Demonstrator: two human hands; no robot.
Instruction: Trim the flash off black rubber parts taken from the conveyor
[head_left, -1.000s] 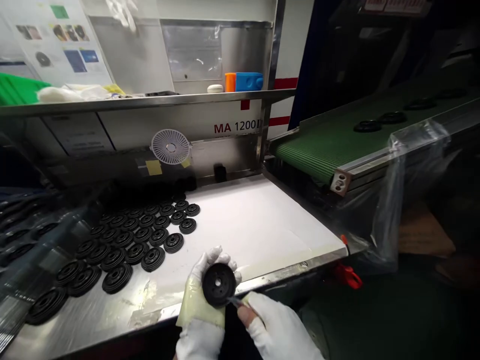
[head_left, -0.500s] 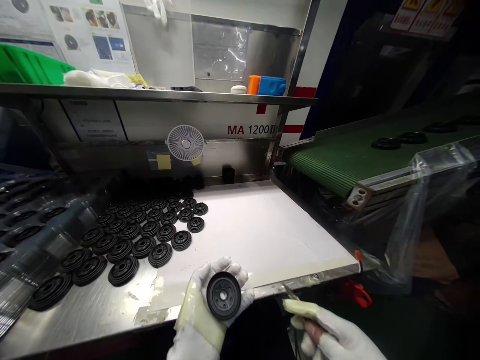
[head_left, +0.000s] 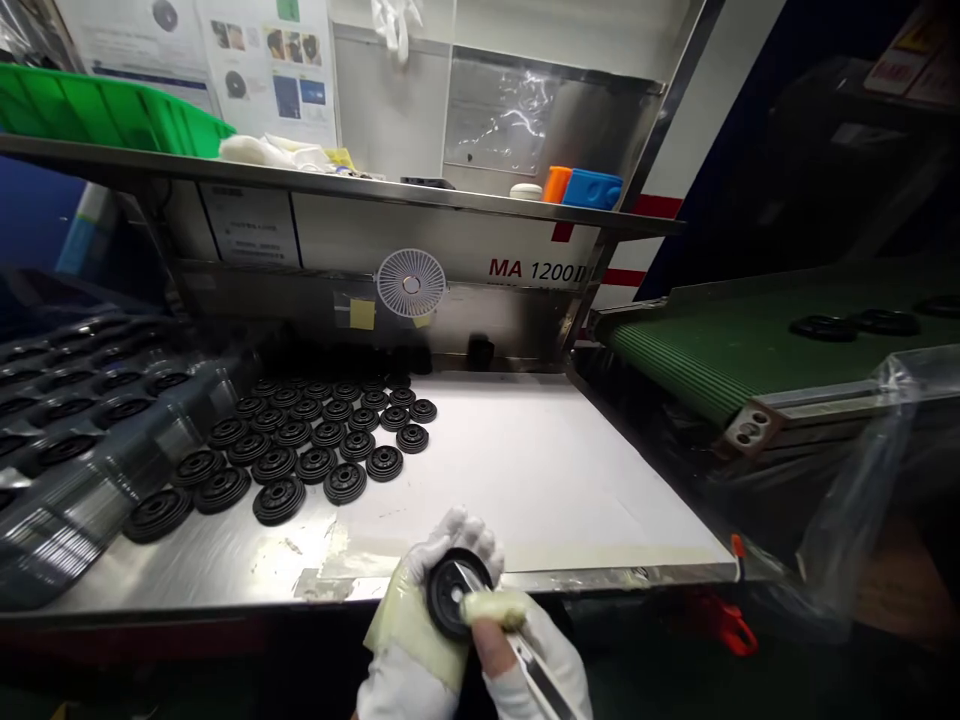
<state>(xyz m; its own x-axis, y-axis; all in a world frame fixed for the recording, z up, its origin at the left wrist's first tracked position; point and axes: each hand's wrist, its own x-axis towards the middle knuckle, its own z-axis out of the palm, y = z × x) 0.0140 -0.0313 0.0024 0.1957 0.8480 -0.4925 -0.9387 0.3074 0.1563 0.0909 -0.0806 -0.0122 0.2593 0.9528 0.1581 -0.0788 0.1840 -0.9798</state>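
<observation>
My left hand [head_left: 429, 590], in a white glove, is closed round a black round rubber part [head_left: 450, 594] at the near edge of the steel bench [head_left: 225, 575]. My right hand [head_left: 525, 655], also gloved, grips a thin metal blade tool [head_left: 525, 650] whose tip rests on the part's face. Rows of the same black parts [head_left: 315, 440] lie on the bench to the left of a white sheet [head_left: 540, 470].
A green conveyor belt [head_left: 697, 350] with black parts runs at the right, with a clear plastic bag [head_left: 862, 480] below its end. A tray of parts [head_left: 67, 400] sits far left. A shelf [head_left: 337, 185] above carries a green bin, cloths and orange and blue boxes. A small fan [head_left: 411, 283] hangs beneath.
My right hand had drawn away to the right, then came back, and the blade now touches the part again. The view has shifted left and down.
</observation>
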